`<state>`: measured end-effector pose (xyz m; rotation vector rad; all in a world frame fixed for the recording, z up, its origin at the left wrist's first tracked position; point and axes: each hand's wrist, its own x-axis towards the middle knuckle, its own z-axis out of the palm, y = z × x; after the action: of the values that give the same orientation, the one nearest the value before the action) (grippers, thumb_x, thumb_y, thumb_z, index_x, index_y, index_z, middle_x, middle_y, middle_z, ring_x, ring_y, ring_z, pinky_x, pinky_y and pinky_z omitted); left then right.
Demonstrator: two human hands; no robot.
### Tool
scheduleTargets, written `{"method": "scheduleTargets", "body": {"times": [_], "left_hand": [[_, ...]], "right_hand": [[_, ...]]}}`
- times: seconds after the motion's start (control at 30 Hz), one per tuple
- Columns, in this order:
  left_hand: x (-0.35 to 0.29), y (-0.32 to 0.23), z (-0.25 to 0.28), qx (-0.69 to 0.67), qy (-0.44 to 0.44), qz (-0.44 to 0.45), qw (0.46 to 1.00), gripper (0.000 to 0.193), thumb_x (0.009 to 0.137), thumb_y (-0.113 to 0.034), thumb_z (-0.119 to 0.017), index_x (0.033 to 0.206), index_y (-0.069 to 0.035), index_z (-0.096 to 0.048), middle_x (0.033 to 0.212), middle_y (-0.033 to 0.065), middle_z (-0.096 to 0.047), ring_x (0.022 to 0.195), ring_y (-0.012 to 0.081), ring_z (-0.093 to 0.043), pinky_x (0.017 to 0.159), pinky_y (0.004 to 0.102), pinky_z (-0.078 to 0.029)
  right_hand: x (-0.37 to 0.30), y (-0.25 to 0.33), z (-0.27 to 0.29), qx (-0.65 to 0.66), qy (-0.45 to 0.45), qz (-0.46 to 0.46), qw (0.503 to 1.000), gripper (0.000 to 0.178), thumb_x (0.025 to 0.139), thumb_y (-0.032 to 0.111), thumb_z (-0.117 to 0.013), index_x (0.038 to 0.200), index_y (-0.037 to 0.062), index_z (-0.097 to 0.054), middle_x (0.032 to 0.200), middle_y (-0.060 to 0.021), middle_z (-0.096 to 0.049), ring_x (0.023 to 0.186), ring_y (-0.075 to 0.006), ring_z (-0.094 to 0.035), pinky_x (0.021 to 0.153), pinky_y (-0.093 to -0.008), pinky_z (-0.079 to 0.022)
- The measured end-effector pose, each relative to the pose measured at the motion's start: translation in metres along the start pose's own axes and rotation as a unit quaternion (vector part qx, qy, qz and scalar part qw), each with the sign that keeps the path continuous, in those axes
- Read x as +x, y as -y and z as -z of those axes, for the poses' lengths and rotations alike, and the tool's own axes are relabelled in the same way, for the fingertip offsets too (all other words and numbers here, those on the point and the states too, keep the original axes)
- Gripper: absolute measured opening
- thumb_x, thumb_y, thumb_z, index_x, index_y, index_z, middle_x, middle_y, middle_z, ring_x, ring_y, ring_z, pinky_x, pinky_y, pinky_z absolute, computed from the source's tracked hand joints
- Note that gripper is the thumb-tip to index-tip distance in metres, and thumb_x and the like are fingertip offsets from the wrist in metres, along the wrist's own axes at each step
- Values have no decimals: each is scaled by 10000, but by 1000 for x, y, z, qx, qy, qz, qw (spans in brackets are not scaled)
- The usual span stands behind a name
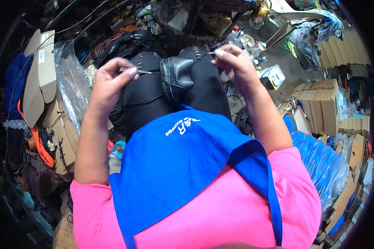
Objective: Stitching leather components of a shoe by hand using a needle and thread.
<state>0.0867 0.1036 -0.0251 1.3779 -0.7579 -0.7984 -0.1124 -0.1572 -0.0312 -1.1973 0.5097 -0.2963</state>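
Note:
A black leather-like piece (176, 74), folded and shiny, lies across my lap between my thighs. My left hand (114, 79) is left of it, thumb and fingers closed on a thin, pale pointed strip (144, 72) whose tip reaches toward the black piece. I cannot tell whether the tip touches it. On the other side, my right hand (236, 63) is raised above my right thigh. Its thumb and forefinger pinch a thin, short stick-like thing (211, 53), too small to name surely. A blue apron (170, 166) covers my front.
Stacked cardboard (318, 101) and blue plastic-wrapped goods (318, 162) stand at my right. Small bottles and cups (249, 43) sit on the floor beyond my right hand. Cardboard sheets (41, 79) and clear plastic (72, 79) lean at my left. Clutter fills the far side.

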Motion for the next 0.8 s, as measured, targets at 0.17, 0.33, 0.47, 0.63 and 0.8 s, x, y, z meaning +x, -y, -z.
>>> {"method": "scheduleTargets", "body": {"times": [0.17, 0.33, 0.47, 0.63, 0.8], "left_hand": [[21, 1, -58, -323, 25, 9, 946, 174, 944, -278, -522, 907, -112, -490, 791, 56, -536, 743, 182, -597, 785, 357, -480], [21, 41, -38, -335, -29, 40, 941, 179, 967, -240, -498, 832, -129, -462, 605, -21, -404, 540, 107, -446, 631, 301, -455], [32, 26, -41, -156, -32, -24, 987, 117, 932, -214, -557, 1004, -123, -565, 762, 13, -493, 742, 122, -516, 695, 273, -439], [43, 11, -50, 378, 85, 20, 922, 447, 798, -87, -677, 1230, -66, -565, 1028, 44, -602, 896, 112, -536, 820, 248, -439], [53, 26, -38, 269, 142, 97, 948, 502, 820, -74, -663, 1291, -15, -499, 1118, 68, -601, 980, 104, -550, 875, 261, -446]], "right_hand": [[10, -3, -43, 229, 56, -9, 972, 179, 940, 281, -540, 911, 105, -547, 757, -29, -567, 717, -129, -567, 793, -364, -502], [0, -23, -18, 69, 35, -49, 996, 173, 927, 252, -578, 846, 117, -506, 633, 48, -422, 557, -59, -395, 689, -285, -457], [-4, -17, -19, -135, 35, 88, 986, 125, 869, 186, -644, 918, 71, -643, 762, -7, -581, 737, -92, -536, 690, -248, -454], [-21, -7, -28, -596, 26, 325, 734, 139, 715, 213, -710, 853, 223, -720, 846, 26, -637, 1044, -216, -513, 997, -484, -262], [-27, -12, -34, -673, 32, 306, 673, 80, 740, 230, -683, 813, 213, -711, 840, 24, -632, 1036, -208, -512, 986, -506, -267]]}}
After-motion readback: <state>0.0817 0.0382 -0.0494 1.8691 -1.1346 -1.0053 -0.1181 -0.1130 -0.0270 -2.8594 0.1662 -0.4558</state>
